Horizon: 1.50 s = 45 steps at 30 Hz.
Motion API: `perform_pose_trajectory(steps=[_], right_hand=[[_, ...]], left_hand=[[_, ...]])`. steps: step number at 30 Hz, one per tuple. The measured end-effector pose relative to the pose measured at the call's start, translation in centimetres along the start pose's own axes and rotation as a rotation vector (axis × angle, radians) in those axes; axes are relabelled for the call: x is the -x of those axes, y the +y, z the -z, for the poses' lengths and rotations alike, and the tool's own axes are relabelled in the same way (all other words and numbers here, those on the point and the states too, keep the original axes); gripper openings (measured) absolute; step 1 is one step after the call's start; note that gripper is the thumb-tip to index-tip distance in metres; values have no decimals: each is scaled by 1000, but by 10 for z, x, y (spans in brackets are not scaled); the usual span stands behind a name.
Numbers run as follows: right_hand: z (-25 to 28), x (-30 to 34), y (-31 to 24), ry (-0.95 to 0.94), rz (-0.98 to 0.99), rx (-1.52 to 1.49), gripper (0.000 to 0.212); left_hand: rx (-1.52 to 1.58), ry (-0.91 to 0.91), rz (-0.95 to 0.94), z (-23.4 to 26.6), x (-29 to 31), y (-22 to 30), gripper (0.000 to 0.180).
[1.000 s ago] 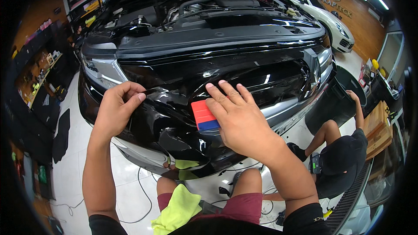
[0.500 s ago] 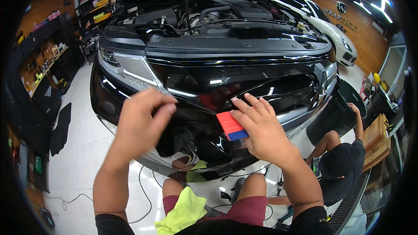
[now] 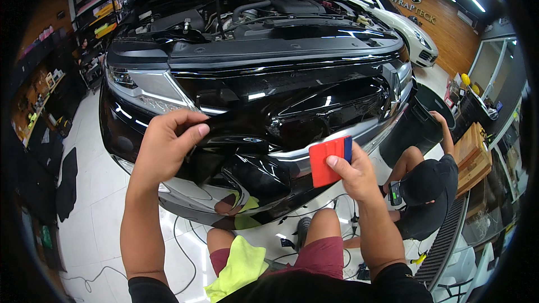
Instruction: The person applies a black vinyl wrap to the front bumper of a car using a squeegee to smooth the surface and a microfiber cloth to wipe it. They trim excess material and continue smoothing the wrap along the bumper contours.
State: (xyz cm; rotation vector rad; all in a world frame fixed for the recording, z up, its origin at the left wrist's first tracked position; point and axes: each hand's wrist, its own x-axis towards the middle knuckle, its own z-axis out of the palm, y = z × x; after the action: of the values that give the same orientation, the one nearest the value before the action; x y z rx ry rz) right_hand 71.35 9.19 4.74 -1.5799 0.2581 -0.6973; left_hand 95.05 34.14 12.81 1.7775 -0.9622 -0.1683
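Note:
My left hand pinches the edge of a glossy black vinyl film between thumb and fingers. The film is lifted off the front of a black car there, and to the right it lies over the grille area with creases and a bulge. My right hand grips a red squeegee with a dark blue edge strip, thumb on its face. The squeegee is held up in front of the bumper, its blue edge toward the right. A silver trim strip shows behind it.
Above, the hood is up over the engine bay, held by a rod. A yellow-green cloth lies on my lap. Nearby at right, a person in black crouches by a dark bin. Cables run over the floor.
My right hand has come off the film and turned the squeegee upright, moving right. The left hand holds the film edge slightly farther left in view. The whole view has shifted.

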Motion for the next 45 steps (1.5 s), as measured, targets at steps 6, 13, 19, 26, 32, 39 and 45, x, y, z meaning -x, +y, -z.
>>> perform_pose_trajectory(steps=[6, 13, 19, 26, 32, 39, 45], right_hand=[[-21, 19, 21, 27, -57, -299, 29], [-70, 11, 9, 9, 342, 666, 42], [-99, 18, 9, 222, 570, 832, 58], [-98, 24, -29, 383, 805, 858, 41], [-90, 33, -66, 412, 904, 972, 27], [-86, 67, -91, 509, 866, 981, 17], [-103, 69, -79, 346, 854, 953, 30]], left_hand=[[-119, -35, -186, -6, 16, 34, 21], [113, -142, -6, -10, 16, 64, 21], [421, -264, 81, -23, 2, 83, 22], [415, -394, 54, -26, -9, 116, 23], [626, -574, -74, -38, -12, 127, 23], [480, -365, -90, -36, -6, 169, 16], [233, -484, -220, -3, -24, 114, 26]])
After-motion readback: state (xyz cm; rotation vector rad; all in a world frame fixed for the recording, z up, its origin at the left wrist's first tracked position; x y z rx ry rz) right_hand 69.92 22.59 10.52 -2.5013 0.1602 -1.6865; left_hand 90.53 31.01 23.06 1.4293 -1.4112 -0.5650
